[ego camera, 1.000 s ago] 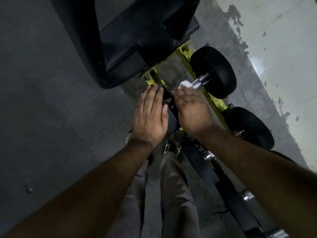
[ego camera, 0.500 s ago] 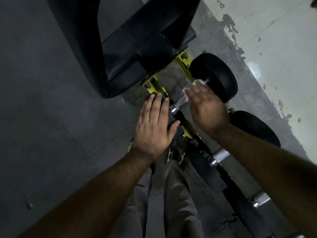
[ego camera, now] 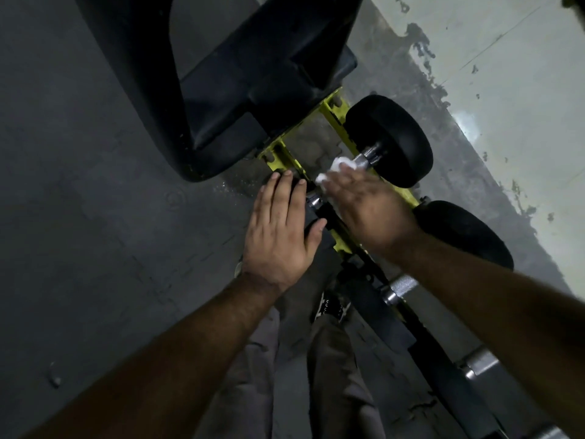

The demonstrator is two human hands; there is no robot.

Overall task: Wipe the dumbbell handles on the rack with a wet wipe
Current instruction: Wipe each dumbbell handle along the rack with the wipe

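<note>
Head view looks down on a yellow rack (ego camera: 335,117) holding black dumbbells beside a pale, stained wall (ego camera: 522,90). Right hand (ego camera: 370,207) lies over the chrome handle (ego camera: 364,160) of the top dumbbell (ego camera: 392,141), pressing a white wet wipe (ego camera: 329,172) against the bar; the wipe pokes out past the fingertips, and the fingers (ego camera: 345,182) reach along it, though motion blur hides how tightly they curl. Left hand (ego camera: 280,229) rests flat on the near black end of that dumbbell, fingers straight and close together, thumb spread toward the rack rail. A second dumbbell (ego camera: 465,232) sits just below the first, its far weight partly behind the right forearm, its knurled handle (ego camera: 400,288) showing lower down. More chrome handles (ego camera: 479,361) follow along the rack toward the bottom right. A large black padded shape (ego camera: 253,74) fills the top, over the dark floor (ego camera: 95,185). Grey trousers (ego camera: 332,375) show between the forearms.
</note>
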